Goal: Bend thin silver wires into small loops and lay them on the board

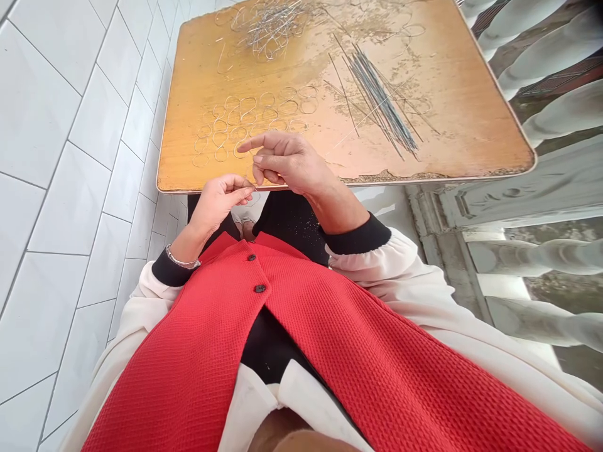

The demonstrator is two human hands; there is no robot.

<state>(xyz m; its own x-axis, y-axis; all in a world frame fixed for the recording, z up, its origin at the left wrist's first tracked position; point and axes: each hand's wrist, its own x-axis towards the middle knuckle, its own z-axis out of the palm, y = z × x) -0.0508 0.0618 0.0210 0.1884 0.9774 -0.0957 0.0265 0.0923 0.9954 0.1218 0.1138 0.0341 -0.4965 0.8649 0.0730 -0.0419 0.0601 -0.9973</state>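
Note:
My left hand (219,202) is just below the table's near edge, thumb and forefinger pinched on what looks like a thin wire (255,188), of which only a short bit shows. Close beside it, my right hand (296,164) hangs over the same edge. Its forefinger points left, while the thumb presses against the other, curled fingers; anything between them is hidden. Beyond the hands, several thin wire rings (248,112) lie in rough rows on the wooden table (198,69). Some rings are partly covered by my right hand.
A bundle of straight grey wires (381,100) lies on the table's right half, with loose strands around it. At the far side sits a tangled heap of wire (273,28). A white tiled wall (94,125) runs along the left; a white balustrade (541,75) stands right.

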